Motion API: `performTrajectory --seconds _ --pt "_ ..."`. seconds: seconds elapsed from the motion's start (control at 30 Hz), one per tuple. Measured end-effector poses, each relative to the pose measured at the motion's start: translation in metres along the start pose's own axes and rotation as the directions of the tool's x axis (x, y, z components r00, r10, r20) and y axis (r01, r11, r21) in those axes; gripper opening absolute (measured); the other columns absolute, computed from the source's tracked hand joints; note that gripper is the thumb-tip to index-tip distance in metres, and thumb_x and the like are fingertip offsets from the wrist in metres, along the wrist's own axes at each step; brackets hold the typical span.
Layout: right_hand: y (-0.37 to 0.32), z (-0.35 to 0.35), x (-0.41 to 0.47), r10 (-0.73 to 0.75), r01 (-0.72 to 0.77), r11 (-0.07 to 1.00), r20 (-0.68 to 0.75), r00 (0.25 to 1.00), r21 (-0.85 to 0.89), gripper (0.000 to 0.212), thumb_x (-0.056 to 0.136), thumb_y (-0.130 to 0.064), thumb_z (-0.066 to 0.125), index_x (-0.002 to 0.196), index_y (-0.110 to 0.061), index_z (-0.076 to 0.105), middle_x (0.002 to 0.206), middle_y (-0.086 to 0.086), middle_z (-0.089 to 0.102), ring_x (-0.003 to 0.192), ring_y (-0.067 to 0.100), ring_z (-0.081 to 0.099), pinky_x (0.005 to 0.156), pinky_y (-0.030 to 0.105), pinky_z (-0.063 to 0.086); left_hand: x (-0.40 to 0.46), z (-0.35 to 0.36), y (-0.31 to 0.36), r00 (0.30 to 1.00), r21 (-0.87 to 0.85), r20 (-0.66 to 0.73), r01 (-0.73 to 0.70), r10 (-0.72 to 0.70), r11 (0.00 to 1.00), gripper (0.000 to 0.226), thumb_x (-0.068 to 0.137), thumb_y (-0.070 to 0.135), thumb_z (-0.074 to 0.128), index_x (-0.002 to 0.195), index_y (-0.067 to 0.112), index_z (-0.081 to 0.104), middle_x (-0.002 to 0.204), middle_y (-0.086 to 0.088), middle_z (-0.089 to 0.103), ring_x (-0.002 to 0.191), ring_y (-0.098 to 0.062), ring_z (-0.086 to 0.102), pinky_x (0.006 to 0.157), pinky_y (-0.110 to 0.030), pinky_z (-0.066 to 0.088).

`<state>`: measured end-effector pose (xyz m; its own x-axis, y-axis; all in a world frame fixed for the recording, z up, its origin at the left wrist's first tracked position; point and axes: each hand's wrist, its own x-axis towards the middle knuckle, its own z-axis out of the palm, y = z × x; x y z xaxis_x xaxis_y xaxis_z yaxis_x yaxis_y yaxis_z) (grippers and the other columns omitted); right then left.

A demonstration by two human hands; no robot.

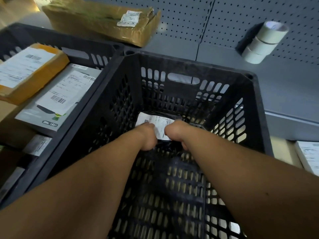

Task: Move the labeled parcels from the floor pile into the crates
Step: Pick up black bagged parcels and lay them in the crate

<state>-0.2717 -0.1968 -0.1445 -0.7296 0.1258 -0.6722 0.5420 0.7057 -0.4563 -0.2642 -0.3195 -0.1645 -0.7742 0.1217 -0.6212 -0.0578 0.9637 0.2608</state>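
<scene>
Two black slotted plastic crates fill most of the view, and the nearer, deeper crate [174, 66] serves as the landmark for everything else. Touching its left wall stands the second crate [72, 44], packed with labeled parcels: a grey retail box [43, 114] printed with "20W" and carrying a white barcode label, and, farther left of it, a tan cardboard parcel [50, 68] with its own label. Beyond the landmark crate's far left corner, a crumpled brown-paper parcel [96, 21] lies on the grey perforated metal shelf [241, 23] that rises behind the crate. Beyond the crate's far right corner, a stack of white tape rolls [264, 42] sticks out from that perforated panel. Just outside the crate's right wall, the corner of another white-labeled parcel [309, 156] shows at the frame edge. Both bare forearms reach down into the landmark crate from its near side. Low inside it, toward the far wall, sits a dark parcel with a white shipping label [155, 123], near or on the floor. The left hand [146, 135] and the right hand [176, 133] meet on this parcel, fingers curled around its near edge, one at each side of the label.
</scene>
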Motion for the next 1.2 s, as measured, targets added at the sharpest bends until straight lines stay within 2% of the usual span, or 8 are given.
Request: performTrajectory --seconds 0.17,0.23,0.33,0.47,0.63,0.77,1.03,1.2 --pt "-0.008 -0.032 -0.025 -0.106 0.105 0.994 -0.039 0.994 -0.029 0.045 0.101 -0.022 0.045 0.139 0.0 0.044 0.132 0.02 0.057 0.106 0.034 0.061 0.08 0.037 0.054 -0.011 -0.017 0.023 0.995 -0.087 -0.096 -0.013 0.005 0.996 0.059 0.103 0.011 0.048 0.159 0.016 0.028 0.157 -0.007 0.042 0.137 -0.027 0.046 0.104 -0.026 0.036" --pt "-0.01 -0.046 -0.038 -0.138 0.138 0.99 -0.079 0.987 -0.008 0.021 0.101 -0.022 0.042 0.112 -0.006 0.049 0.092 0.014 0.056 0.07 0.025 0.052 0.056 0.03 0.042 -0.02 -0.025 0.032 0.99 -0.076 -0.138 -0.032 0.021 0.997 0.059 0.101 0.01 0.048 0.157 0.02 0.035 0.149 -0.009 0.051 0.127 -0.028 0.054 0.094 -0.027 0.043" --pt "-0.01 -0.067 -0.059 -0.242 0.244 0.968 -0.053 0.969 0.051 0.031 0.103 -0.012 0.038 0.072 -0.014 0.04 0.075 0.001 0.035 0.063 0.016 0.036 0.065 0.029 0.04 -0.037 -0.043 0.048 0.982 -0.034 -0.186 -0.042 0.035 0.999 0.053 0.102 0.011 0.043 0.155 0.016 0.038 0.15 -0.007 0.05 0.128 -0.026 0.054 0.098 -0.029 0.043" --pt "0.001 -0.111 -0.09 -0.298 0.32 0.909 -0.122 0.947 0.268 0.018 0.101 -0.02 0.049 0.093 -0.008 0.06 0.084 0.003 0.054 0.075 0.018 0.054 0.066 0.027 0.049 -0.06 -0.078 0.078 0.939 -0.102 -0.334 -0.122 0.081 0.987 0.035 0.099 0.013 0.051 0.13 0.008 0.065 0.13 -0.015 0.066 0.118 -0.032 0.061 0.091 -0.032 0.047" --pt "0.033 -0.181 -0.127 -0.337 0.418 0.782 -0.252 0.907 0.463 0.016 0.097 -0.032 0.057 0.107 -0.023 0.065 0.114 0.004 0.066 0.106 0.021 0.064 0.091 0.035 0.06 -0.084 -0.101 0.124 0.859 -0.3 -0.511 -0.217 0.036 0.929 0.04 0.094 0.024 0.061 0.134 0.02 0.063 0.13 -0.006 0.065 0.116 -0.026 0.062 0.102 -0.035 0.048" --pt "0.088 -0.24 -0.147 -0.382 0.518 0.687 -0.353 0.854 0.51 0.011 0.097 -0.032 0.057 0.108 -0.03 0.06 0.122 0.005 0.065 0.111 0.022 0.065 0.09 0.035 0.06 -0.1 -0.101 0.182 0.787 -0.331 -0.605 -0.39 0.124 0.859 0.039 0.094 0.033 0.063 0.132 0.025 0.06 0.105 0.01 0.065 0.086 -0.009 0.06 0.078 -0.026 0.047" --pt "0.252 -0.342 -0.169 -0.156 0.486 0.73 -0.575 0.803 0.48 0.037 0.097 -0.028 0.054 0.134 -0.027 0.054 0.117 0.006 0.067 0.093 0.018 0.062 0.079 0.03 0.056 -0.134 -0.056 0.306 0.759 -0.317 -0.57 -0.558 0.316 0.767 0.038 0.091 0.034 0.062 0.129 0.035 0.057 0.126 0.015 0.06 0.07 -0.005 0.066 0.048 -0.013 0.044" --pt "0.352 -0.391 -0.176 0.017 0.383 0.773 -0.62 0.784 0.505 0.038 0.098 -0.024 0.053 0.135 -0.02 0.055 0.124 0.01 0.064 0.093 0.019 0.063 0.074 0.034 0.056 -0.139 -0.01 0.361 0.742 -0.179 -0.515 -0.582 0.429 0.793 0.042 0.09 0.032 0.062 0.131 0.037 0.055 0.132 0.016 0.059 0.103 -0.012 0.065 0.075 -0.025 0.047"
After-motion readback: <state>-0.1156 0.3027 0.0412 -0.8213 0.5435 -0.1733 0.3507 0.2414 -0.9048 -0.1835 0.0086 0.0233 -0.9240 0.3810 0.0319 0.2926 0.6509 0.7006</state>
